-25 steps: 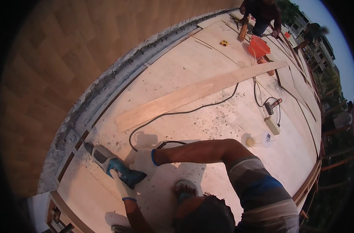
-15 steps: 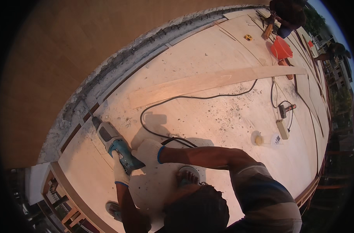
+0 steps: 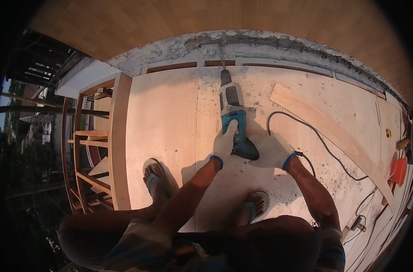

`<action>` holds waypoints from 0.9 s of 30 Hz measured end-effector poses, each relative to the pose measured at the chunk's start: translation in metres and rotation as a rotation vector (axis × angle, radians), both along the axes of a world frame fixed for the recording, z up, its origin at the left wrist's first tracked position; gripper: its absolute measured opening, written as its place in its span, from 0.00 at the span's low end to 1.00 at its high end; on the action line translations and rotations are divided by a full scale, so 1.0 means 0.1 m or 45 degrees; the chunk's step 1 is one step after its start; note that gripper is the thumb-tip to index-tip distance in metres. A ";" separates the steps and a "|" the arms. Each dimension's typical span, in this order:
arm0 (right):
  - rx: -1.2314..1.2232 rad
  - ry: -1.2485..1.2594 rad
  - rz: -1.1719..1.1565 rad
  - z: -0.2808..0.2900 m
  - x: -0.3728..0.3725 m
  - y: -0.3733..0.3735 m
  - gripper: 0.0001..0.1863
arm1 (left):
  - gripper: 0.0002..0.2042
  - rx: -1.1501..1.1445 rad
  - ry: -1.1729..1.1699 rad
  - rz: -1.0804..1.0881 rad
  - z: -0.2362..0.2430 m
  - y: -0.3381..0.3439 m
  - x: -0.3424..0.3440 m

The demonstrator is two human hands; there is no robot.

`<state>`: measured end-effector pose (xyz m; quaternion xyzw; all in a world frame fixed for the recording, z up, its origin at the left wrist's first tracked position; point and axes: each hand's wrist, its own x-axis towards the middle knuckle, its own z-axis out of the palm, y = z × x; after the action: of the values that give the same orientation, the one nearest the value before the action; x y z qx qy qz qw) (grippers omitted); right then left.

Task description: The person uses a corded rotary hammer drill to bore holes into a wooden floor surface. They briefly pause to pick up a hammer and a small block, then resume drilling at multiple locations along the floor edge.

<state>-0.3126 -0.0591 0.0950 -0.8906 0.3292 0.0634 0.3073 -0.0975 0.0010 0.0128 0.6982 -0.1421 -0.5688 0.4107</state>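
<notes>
A teal and grey hammer drill [image 3: 232, 103] lies in front of me, its long bit [image 3: 222, 55] pointing away toward the broken edge of the concrete wall base [image 3: 170, 50]. My left hand [image 3: 223, 145], in a white glove with a blue cuff, is closed round the drill's body, thumb on top. My right hand [image 3: 273, 151], gloved alike, is closed at the rear handle, which it mostly hides. The bit's tip meets the rough concrete groove; how deep it sits I cannot tell. A black cord [image 3: 308, 163] trails out beside my right wrist.
Pale plywood sheets [image 3: 163, 120] form the floor, with grit scattered over them. A loose plywood strip [image 3: 322, 120] lies to the right, near a red bucket [image 3: 398, 171]. At the left edge stands an open wooden frame [image 3: 117, 149]. My sandalled feet [image 3: 156, 177] are close to the drill.
My view has swung left, so the drill now points straight ahead and the wooden frame shows more fully. The people at the far right have left the view. Both hands stay on the drill.
</notes>
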 end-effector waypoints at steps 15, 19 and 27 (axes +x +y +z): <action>-0.145 -0.066 -0.091 -0.22 0.25 0.23 0.25 | 0.40 -0.011 0.236 -0.038 0.10 -0.24 0.41; -0.322 -0.030 -0.201 -0.20 0.32 0.41 0.21 | 0.43 -0.023 0.171 -0.003 0.16 -0.19 0.21; -0.015 0.142 -0.029 0.06 -0.02 0.16 0.33 | 0.48 -0.023 -0.003 0.056 -0.29 0.34 -0.04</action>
<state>-0.3150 -0.0432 0.1007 -0.8836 0.3563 0.1076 0.2840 -0.1018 0.0352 -0.0165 0.6980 -0.1323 -0.5575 0.4295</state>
